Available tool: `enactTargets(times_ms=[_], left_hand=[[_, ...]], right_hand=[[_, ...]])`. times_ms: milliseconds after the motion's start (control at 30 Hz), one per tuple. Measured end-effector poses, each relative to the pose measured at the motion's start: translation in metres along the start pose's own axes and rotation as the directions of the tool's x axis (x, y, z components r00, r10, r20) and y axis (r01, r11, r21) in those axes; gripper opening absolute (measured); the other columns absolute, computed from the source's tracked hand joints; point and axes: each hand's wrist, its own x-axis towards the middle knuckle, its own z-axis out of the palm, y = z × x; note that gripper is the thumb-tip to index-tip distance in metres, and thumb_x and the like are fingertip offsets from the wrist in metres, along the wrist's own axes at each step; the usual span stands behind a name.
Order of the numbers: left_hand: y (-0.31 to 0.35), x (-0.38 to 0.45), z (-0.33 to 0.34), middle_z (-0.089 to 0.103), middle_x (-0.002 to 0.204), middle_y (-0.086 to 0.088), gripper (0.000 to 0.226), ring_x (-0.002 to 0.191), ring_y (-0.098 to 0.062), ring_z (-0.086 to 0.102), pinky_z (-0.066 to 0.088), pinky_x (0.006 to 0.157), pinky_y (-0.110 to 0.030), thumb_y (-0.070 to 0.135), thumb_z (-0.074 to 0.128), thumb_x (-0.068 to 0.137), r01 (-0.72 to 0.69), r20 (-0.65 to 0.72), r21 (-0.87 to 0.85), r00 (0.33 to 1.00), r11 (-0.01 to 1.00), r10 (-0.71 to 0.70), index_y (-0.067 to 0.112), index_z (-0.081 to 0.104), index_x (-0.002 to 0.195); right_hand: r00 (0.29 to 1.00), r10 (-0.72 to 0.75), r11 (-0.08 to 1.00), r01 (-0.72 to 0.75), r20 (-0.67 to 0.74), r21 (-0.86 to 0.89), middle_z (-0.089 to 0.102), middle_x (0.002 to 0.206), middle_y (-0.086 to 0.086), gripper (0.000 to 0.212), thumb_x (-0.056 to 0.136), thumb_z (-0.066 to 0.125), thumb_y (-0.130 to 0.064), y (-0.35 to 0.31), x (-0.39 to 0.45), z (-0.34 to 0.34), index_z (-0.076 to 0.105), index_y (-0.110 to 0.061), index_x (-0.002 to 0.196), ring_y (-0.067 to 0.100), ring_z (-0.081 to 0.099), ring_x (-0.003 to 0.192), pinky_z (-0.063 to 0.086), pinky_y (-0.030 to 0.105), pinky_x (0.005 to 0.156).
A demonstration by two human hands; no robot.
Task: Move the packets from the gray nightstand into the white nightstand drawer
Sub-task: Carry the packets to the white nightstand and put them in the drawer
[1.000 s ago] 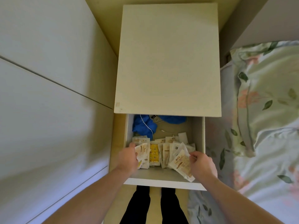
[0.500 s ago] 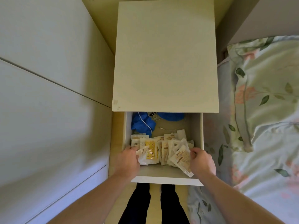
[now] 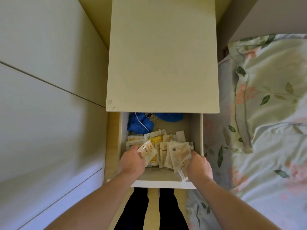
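The white nightstand (image 3: 162,55) stands in front of me with its drawer (image 3: 163,184) pulled out. Several white and yellow packets (image 3: 163,143) lie in a heap inside the drawer. My left hand (image 3: 132,161) is in the drawer's left side and grips a pale packet (image 3: 147,150). On the right side my right hand (image 3: 198,165) holds a larger pale packet (image 3: 180,154), tilted up over the heap. The gray nightstand is out of view.
A blue cloth (image 3: 139,124) and a thin white cord (image 3: 141,123) lie at the back of the drawer. A bed with a floral pillow (image 3: 269,90) is close on the right. White wardrobe panels (image 3: 46,80) line the left. My legs (image 3: 152,208) show below the drawer.
Both hands have shifted the packets they hold within the drawer. The right hand's packet now stands more upright, and the left hand's packet points up to the right.
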Motion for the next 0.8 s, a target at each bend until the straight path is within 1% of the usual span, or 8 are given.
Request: enactTargets(times_ms=[67,167,267,367,500,633,733,800], left_hand=[[-0.005,0.001,0.0,0.068,0.117,0.002,0.02,0.102,-0.017,0.066,0.055,0.064,-0.023,0.025,0.058,0.099,0.001,-0.035,-0.05,0.999,0.999,-0.003,0.022,0.064,0.118],[-0.01,0.004,0.0,0.069,0.117,0.002,0.022,0.104,-0.018,0.067,0.057,0.071,-0.026,0.021,0.061,0.099,0.032,-0.03,-0.11,0.999,0.993,-0.035,0.021,0.063,0.12],[-0.013,0.006,0.0,0.07,0.118,0.0,0.028,0.105,-0.023,0.068,0.053,0.066,-0.022,0.017,0.064,0.098,0.068,0.014,-0.134,0.998,0.989,-0.067,0.018,0.056,0.125],[-0.017,0.011,0.001,0.072,0.109,-0.002,0.023,0.098,-0.023,0.069,0.052,0.065,-0.026,0.018,0.065,0.096,0.07,0.018,-0.039,0.997,0.997,-0.069,0.015,0.059,0.118],[-0.018,0.02,0.001,0.073,0.109,-0.004,0.019,0.096,-0.022,0.071,0.061,0.078,-0.032,0.016,0.068,0.093,0.016,0.06,0.209,0.998,0.978,-0.029,0.015,0.063,0.111],[-0.01,0.032,-0.002,0.07,0.117,-0.005,0.02,0.105,-0.02,0.068,0.056,0.085,-0.03,0.011,0.064,0.096,-0.135,0.192,0.452,0.98,0.882,0.051,0.013,0.068,0.115],[-0.004,0.037,-0.002,0.067,0.121,-0.004,0.021,0.109,-0.018,0.065,0.053,0.085,-0.028,0.012,0.06,0.1,-0.154,0.275,0.536,0.962,0.83,0.001,0.014,0.066,0.12],[0.004,0.038,-0.002,0.067,0.119,-0.004,0.021,0.107,-0.019,0.066,0.053,0.084,-0.029,0.013,0.06,0.1,-0.212,0.285,0.55,0.957,0.808,0.056,0.014,0.066,0.12]], right_hand=[[1.0,-0.011,0.999,0.011,-0.011,0.045,0.07,0.12,0.008,0.068,0.092,0.039,0.01,0.0,-0.004,0.0,0.044,-0.023,0.152,0.03,0.068,0.105,0.06,0.041,0.088],[0.999,-0.032,0.985,0.038,-0.038,0.167,0.07,0.125,0.006,0.071,0.089,0.04,0.011,-0.004,-0.008,-0.001,0.047,-0.027,0.149,0.028,0.068,0.108,0.061,0.043,0.088],[0.997,-0.033,0.953,0.054,-0.077,0.297,0.068,0.128,0.002,0.066,0.089,0.039,0.011,-0.009,-0.005,-0.003,0.054,-0.028,0.141,0.025,0.067,0.111,0.062,0.044,0.084],[0.993,-0.041,0.93,0.077,-0.106,0.36,0.062,0.13,0.001,0.06,0.088,0.045,0.011,-0.015,0.0,-0.004,0.054,-0.027,0.133,0.025,0.065,0.106,0.063,0.045,0.079],[0.996,-0.033,0.96,0.055,-0.086,0.276,0.057,0.136,0.006,0.068,0.085,0.051,0.017,-0.017,0.006,0.004,0.04,-0.019,0.142,0.028,0.061,0.112,0.057,0.04,0.091],[0.998,-0.044,0.984,0.052,-0.053,0.171,0.053,0.14,0.012,0.079,0.086,0.055,0.016,-0.013,0.014,0.014,0.025,-0.016,0.152,0.032,0.063,0.116,0.058,0.042,0.094],[0.999,-0.045,0.995,0.044,0.005,0.086,0.049,0.141,0.014,0.089,0.087,0.062,0.012,-0.011,0.016,0.015,0.015,-0.014,0.158,0.033,0.062,0.119,0.057,0.043,0.098],[0.996,-0.088,0.996,0.088,0.022,-0.019,0.037,0.151,0.016,0.098,0.085,0.067,0.007,-0.015,0.012,0.015,0.008,-0.014,0.16,0.032,0.053,0.131,0.051,0.04,0.107]])
